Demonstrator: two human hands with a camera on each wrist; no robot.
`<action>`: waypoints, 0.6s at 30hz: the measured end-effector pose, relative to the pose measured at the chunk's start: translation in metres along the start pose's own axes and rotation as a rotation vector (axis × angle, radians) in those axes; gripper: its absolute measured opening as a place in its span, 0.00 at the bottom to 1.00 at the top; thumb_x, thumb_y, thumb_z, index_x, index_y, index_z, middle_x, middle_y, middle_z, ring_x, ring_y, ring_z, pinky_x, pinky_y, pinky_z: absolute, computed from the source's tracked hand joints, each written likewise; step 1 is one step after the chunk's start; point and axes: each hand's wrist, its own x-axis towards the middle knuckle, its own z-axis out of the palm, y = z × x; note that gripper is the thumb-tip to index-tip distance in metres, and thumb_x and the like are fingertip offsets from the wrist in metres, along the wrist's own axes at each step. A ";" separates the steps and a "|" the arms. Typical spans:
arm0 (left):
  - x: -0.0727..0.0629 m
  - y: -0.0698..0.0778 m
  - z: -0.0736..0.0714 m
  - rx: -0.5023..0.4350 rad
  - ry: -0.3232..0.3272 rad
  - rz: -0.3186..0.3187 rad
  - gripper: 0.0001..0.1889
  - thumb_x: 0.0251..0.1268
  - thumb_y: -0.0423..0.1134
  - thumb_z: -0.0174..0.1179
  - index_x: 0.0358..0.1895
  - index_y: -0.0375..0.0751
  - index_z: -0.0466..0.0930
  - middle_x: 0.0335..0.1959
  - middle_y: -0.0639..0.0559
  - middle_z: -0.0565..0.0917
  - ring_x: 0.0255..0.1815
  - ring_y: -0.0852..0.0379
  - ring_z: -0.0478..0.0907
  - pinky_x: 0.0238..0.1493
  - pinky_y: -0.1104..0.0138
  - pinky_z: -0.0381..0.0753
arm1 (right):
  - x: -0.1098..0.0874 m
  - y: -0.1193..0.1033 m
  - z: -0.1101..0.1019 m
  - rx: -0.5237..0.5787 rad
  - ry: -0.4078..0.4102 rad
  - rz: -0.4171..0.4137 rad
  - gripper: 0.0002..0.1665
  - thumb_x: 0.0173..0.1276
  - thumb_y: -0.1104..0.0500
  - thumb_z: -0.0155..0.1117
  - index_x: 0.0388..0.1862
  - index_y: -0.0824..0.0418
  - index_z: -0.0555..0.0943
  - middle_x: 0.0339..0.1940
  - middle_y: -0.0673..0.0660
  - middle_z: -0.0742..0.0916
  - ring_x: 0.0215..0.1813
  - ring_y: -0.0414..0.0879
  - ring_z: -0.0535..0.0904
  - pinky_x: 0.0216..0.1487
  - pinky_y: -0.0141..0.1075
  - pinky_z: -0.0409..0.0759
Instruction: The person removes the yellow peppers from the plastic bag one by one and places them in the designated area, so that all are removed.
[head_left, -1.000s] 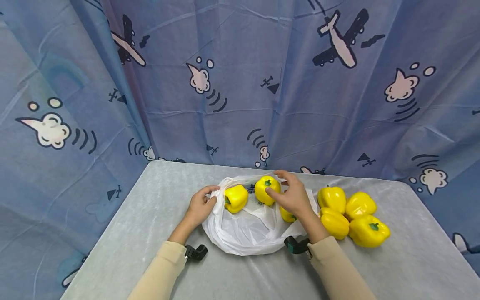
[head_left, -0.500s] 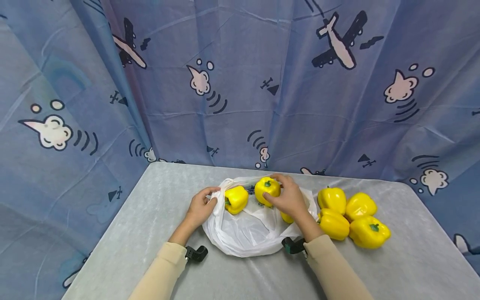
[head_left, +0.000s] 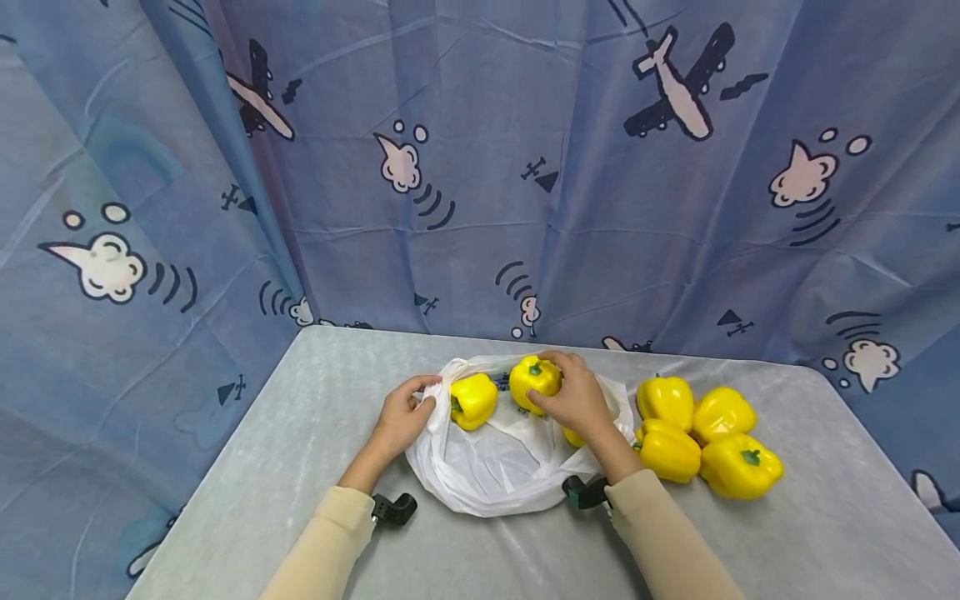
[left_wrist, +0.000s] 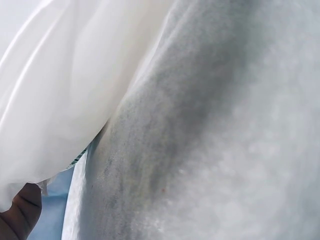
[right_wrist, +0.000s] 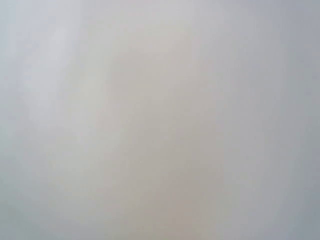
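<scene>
A white plastic bag (head_left: 480, 492) lies open on the table. My left hand (head_left: 399, 418) pinches the bag's left rim. In the left wrist view, part of a hand (left_wrist: 22, 212) shows at the bottom left corner beside the bag (left_wrist: 55, 100). My right hand (head_left: 579, 398) reaches into the bag and grips a yellow bell pepper (head_left: 531, 379) by its right side, thumb in front. Another yellow bell pepper (head_left: 474, 402) lies inside by the left rim. A third pepper (head_left: 573, 437) is mostly hidden beneath the right hand. Only a pale blur fills the right wrist view.
Several more yellow bell peppers (head_left: 741, 467) stand in a cluster right of the bag. The table (head_left: 300, 467) has a light grey cover. Behind it hangs a blue curtain (head_left: 480, 167) printed with planes and clouds.
My right hand has shifted slightly left, and its fingers have closed from hovering beside the pepper to gripping it. The left hand keeps its hold on the bag's rim.
</scene>
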 end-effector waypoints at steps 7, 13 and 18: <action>-0.001 0.000 0.000 0.004 -0.012 -0.011 0.17 0.64 0.31 0.54 0.55 0.44 0.80 0.48 0.42 0.77 0.14 0.66 0.64 0.15 0.73 0.66 | 0.000 0.000 0.000 -0.005 0.003 -0.003 0.35 0.53 0.51 0.72 0.61 0.55 0.74 0.58 0.64 0.77 0.55 0.60 0.77 0.57 0.53 0.78; -0.001 -0.001 0.000 0.015 -0.009 0.000 0.17 0.65 0.32 0.53 0.55 0.44 0.80 0.49 0.42 0.77 0.14 0.64 0.63 0.15 0.73 0.65 | -0.001 0.000 0.001 0.014 0.003 0.000 0.34 0.54 0.52 0.72 0.61 0.56 0.75 0.58 0.63 0.77 0.56 0.59 0.77 0.58 0.51 0.78; 0.000 -0.001 0.000 0.015 -0.009 -0.008 0.17 0.65 0.32 0.53 0.55 0.45 0.80 0.48 0.42 0.77 0.14 0.66 0.63 0.15 0.73 0.65 | -0.003 -0.002 -0.003 0.024 0.009 -0.002 0.33 0.54 0.51 0.72 0.60 0.57 0.76 0.60 0.63 0.76 0.56 0.59 0.77 0.58 0.51 0.79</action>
